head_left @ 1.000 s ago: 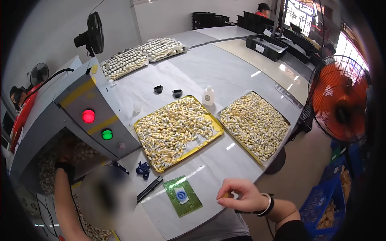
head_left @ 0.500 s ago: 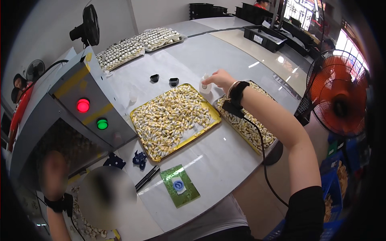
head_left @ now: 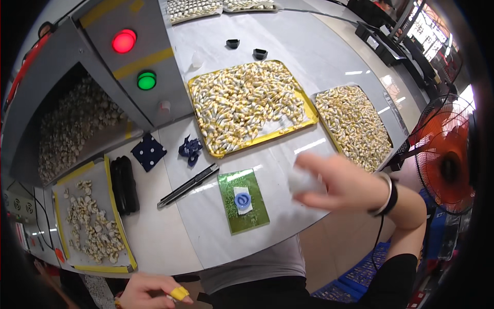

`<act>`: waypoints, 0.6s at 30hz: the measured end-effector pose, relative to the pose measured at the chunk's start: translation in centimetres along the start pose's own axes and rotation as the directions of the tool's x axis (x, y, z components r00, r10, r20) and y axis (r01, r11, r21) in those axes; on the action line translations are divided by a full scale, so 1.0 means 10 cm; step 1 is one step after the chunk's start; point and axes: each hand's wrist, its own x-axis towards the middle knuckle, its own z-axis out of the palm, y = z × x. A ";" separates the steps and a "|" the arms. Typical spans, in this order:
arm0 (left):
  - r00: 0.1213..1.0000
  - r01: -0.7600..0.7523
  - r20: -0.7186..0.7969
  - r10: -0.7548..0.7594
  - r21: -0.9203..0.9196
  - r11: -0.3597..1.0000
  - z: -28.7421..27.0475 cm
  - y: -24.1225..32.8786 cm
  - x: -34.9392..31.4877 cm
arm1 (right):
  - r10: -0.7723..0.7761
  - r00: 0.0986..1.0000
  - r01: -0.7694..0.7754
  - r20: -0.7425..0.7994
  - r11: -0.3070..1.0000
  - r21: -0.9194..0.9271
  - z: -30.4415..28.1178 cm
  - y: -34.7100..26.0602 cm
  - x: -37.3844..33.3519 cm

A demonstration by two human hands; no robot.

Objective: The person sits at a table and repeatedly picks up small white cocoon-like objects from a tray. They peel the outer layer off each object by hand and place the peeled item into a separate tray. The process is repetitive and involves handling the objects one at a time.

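Observation:
My right hand (head_left: 339, 183) is curled round a small whitish translucent bottle (head_left: 304, 181), blurred by motion, above the table's near right part. My left hand (head_left: 149, 291) is low at the bottom edge, fingers bent together, with yellow tape round one finger; what lies between them is too small to name. Left of the bottle, a green plate (head_left: 252, 221) carries a white square with a blue ring-shaped piece (head_left: 242, 201). A slim black and metal tool (head_left: 188, 185) lies beside it. Beyond stands a yellow-rimmed tray (head_left: 267, 143) full of small silvery-yellow pointed pieces.
A second full tray (head_left: 387, 167) stands to the right. A grey machine (head_left: 98, 38) with red and green lights is at left. Near it are a yellow-edged tray (head_left: 103, 263), a black case (head_left: 125, 185), a dotted cloth (head_left: 148, 152) and a crumpled dark cloth (head_left: 191, 149). An orange fan (head_left: 445, 154) is at right.
My right hand has brought the bottle from beyond the yellow tray toward me. The left hand has left the machine opening for the bottom edge. The view has shifted.

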 end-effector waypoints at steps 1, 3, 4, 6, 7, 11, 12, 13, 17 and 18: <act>0.992 -0.124 -0.022 0.123 -0.087 0.988 -0.02 -0.15 0.03 | -0.082 0.997 0.082 0.006 0.996 -0.036 0.14 0.02 -0.08; 0.971 -0.231 -0.147 0.189 -0.368 0.901 -0.04 -0.47 0.08 | -0.078 0.996 0.082 0.043 0.992 -0.099 0.26 -0.01 -0.14; 0.948 -0.296 -0.249 0.199 -0.458 0.839 0.04 -0.55 0.19 | -0.075 0.996 0.080 0.043 0.988 -0.135 0.29 0.00 -0.15; 0.902 -0.428 -0.309 0.302 -0.554 0.714 0.08 -0.57 0.40 | -0.066 0.998 0.065 0.001 0.978 -0.198 0.36 0.04 -0.14; 0.868 -0.491 -0.382 0.316 -0.576 0.654 0.14 -0.58 0.45 | -0.073 0.997 0.067 -0.019 0.971 -0.228 0.38 0.05 -0.12; 0.796 -0.581 -0.511 0.324 -0.495 0.646 0.27 -0.60 0.60 | -0.001 1.000 0.006 0.014 0.944 -0.330 0.34 -0.01 -0.11; 0.791 -0.574 -0.522 0.319 -0.452 0.683 0.31 -0.59 0.65 | 0.000 1.000 0.007 0.019 0.934 -0.356 0.33 -0.01 -0.12; 0.812 -0.538 -0.461 0.359 -0.348 0.768 0.34 -0.59 0.68 | -0.002 1.000 0.009 0.019 0.925 -0.381 0.31 -0.02 -0.12; 0.884 -0.429 -0.394 0.253 -0.465 0.774 0.43 -0.61 0.68 | -0.006 0.999 0.025 0.045 0.904 -0.427 0.27 -0.06 -0.09; 0.874 -0.441 -0.419 0.247 -0.468 0.766 0.45 -0.61 0.68 | -0.006 0.999 0.027 0.051 0.903 -0.429 0.26 -0.08 -0.07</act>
